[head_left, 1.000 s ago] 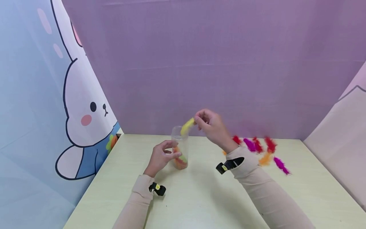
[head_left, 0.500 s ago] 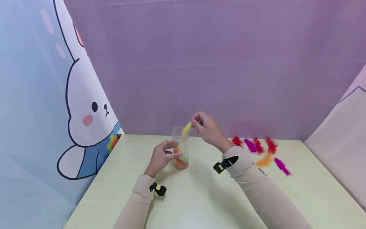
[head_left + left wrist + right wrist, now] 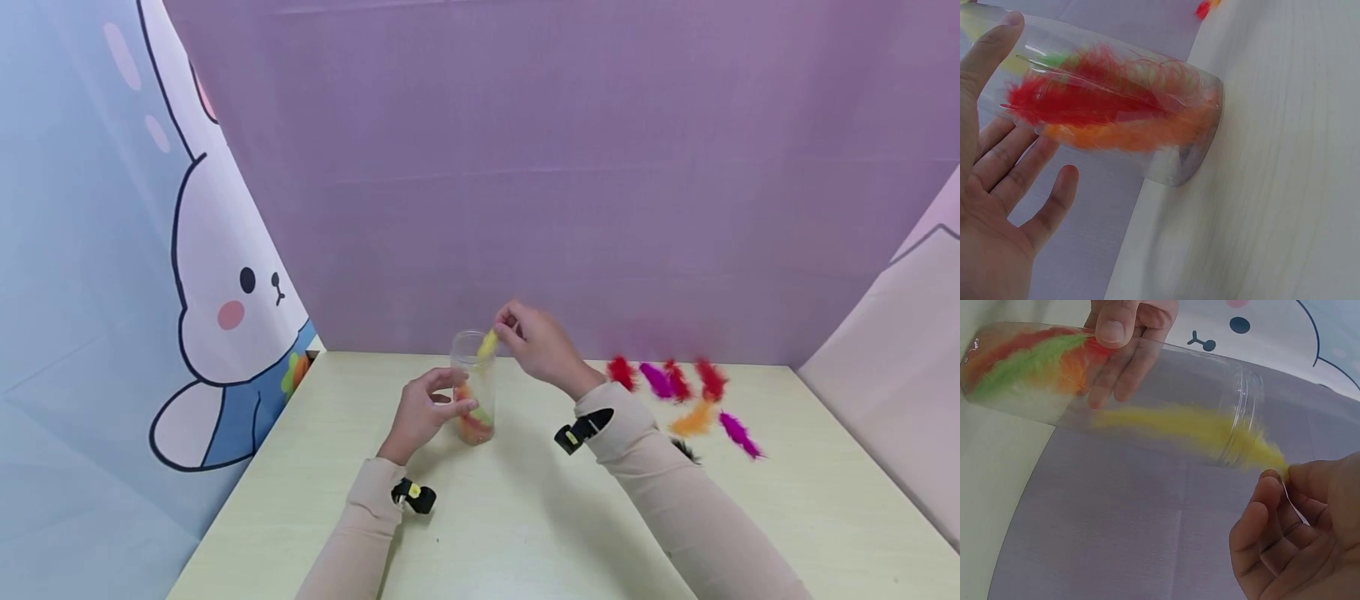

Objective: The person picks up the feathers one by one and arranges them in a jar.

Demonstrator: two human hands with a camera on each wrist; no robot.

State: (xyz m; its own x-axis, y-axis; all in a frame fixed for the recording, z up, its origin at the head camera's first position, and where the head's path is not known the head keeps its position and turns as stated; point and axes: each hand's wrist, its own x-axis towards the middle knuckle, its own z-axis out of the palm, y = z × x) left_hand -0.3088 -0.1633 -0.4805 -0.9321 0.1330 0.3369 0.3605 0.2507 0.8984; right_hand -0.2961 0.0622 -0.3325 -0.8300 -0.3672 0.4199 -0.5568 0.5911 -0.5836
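A clear plastic jar stands upright on the table, with red, green and orange feathers in its lower part. Around the jar's side my left hand holds it between thumb and fingers. Above the rim, my right hand pinches the quill end of a yellow feather between thumb and forefinger. Most of that feather hangs inside the mouth of the jar, as the right wrist view shows.
To the right on the table lie red feathers, purple feathers and an orange feather. A dark feather is partly hidden by the right sleeve. A purple cloth hangs behind the table.
My right hand has moved left and down, lowering the yellow feather farther into the jar. The left hand has stayed in place on the jar.
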